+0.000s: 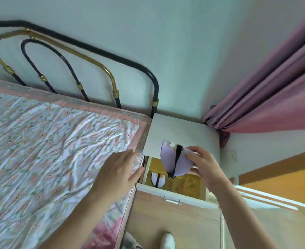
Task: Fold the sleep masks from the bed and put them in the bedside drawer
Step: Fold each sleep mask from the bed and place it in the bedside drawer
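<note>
Two sleep masks in view. One folded lilac mask (176,161) pinched in right hand (204,165) fingers, held above open bedside drawer (175,194). Second folded mask (158,179) lying inside drawer, left side. Left hand (118,172) empty, fingers loosely spread, seemingly resting at bed (49,141) edge.

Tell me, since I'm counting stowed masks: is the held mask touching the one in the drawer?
Apart. The head view shows the held mask in the right hand, above the drawer mask.
</note>
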